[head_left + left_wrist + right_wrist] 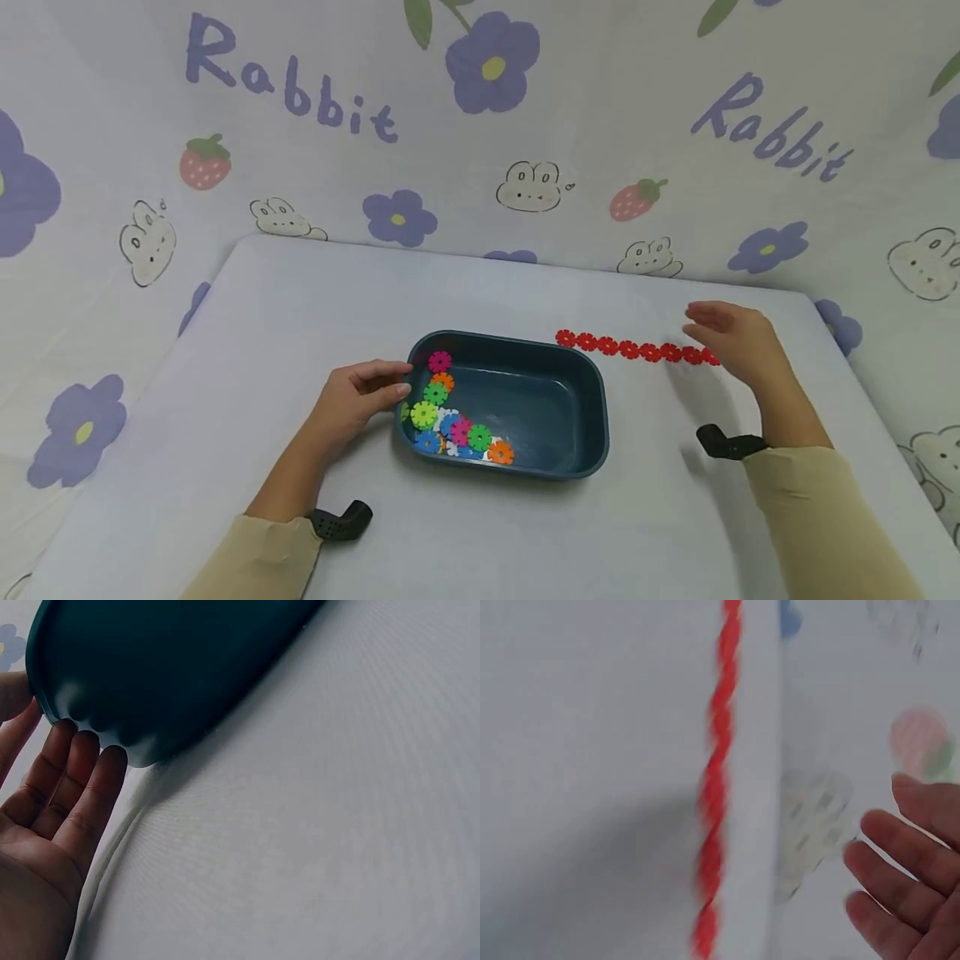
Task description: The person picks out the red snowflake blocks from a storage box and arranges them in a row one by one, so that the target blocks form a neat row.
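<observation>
My left hand rests at the left end of a dark teal plastic tub, fingertips against its rim. In the left wrist view, several straight fingers touch the tub's outer wall. Inside the tub, toward its left side, lie colourful snowflake-shaped discs in green, orange, blue, pink and white. A straight row of linked red snowflake discs lies on the table behind and right of the tub. My right hand hovers above the row's right end, which it partly hides. Its fingers are spread loosely and hold nothing.
A white cloth covers the table. Behind it hangs a pale curtain printed with rabbits, flowers and strawberries. Both wrists carry a black camera mount, and the sleeves are beige.
</observation>
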Available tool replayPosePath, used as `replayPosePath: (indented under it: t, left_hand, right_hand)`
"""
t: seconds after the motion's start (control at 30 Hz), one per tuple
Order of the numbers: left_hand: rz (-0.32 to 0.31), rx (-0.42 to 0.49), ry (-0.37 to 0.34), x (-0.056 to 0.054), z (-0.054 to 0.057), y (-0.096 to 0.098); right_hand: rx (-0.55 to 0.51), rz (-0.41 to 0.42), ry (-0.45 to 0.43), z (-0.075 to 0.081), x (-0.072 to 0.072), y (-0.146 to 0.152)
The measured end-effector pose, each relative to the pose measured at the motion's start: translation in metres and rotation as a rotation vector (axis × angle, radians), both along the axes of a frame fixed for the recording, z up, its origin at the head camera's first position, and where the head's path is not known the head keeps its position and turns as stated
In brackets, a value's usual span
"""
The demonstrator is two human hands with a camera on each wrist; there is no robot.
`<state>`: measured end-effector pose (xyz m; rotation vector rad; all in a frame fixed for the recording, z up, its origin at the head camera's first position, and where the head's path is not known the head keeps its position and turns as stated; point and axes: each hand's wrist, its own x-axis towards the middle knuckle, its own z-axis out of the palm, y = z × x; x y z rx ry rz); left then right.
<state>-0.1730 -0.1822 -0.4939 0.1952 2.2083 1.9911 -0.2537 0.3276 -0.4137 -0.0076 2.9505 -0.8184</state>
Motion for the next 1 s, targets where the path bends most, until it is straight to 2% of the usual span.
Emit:
replayPosePath:
  t: [0.17, 0.3, 0.4, 0.5, 0.57, 0.63, 0.7, 0.77, 0.83, 1.0]
  left_hand:
    - [0.004, -0.001, -0.007, -0.001, 0.005, 0.000]
    - [0.003, 0.025, -0.011, -0.001, 0.006, 0.000]
    - [0.002, 0.044, -0.009, 0.000, 0.005, 0.001]
    - [-0.002, 0.050, -0.012, 0.001, 0.003, 0.002]
    - [-0.004, 0.055, -0.014, 0.001, 0.002, 0.002]
    - [-0.005, 0.059, -0.012, 0.001, 0.001, 0.002]
    - [-0.005, 0.064, -0.008, 0.001, 0.001, 0.002]
    - [-0.008, 0.069, -0.007, 0.001, 0.000, 0.003]
    - [-0.013, 0.071, -0.006, 0.001, 0.000, 0.003]
    - [-0.012, 0.065, -0.007, 0.001, 0.001, 0.003]
  right_hand:
    - [-0.053, 0.243, 0.071, 0.037, 0.008, -0.076]
    - [-0.104, 0.486, 0.061, 0.049, 0.013, -0.134]
    - [-0.144, 0.707, -0.041, 0.044, 0.014, -0.170]
    - [-0.162, 0.902, -0.234, 0.031, 0.016, -0.201]
    - [-0.146, 0.991, -0.375, 0.021, 0.018, -0.219]
    - [-0.121, 1.037, -0.495, 0.013, 0.020, -0.234]
    - [-0.102, 1.046, -0.583, 0.007, 0.021, -0.245]
    - [-0.079, 1.032, -0.613, 0.005, 0.022, -0.252]
    - [-0.045, 1.007, -0.571, 0.005, 0.022, -0.256]
    - [0.058, 0.939, -0.369, 0.005, 0.018, -0.256]
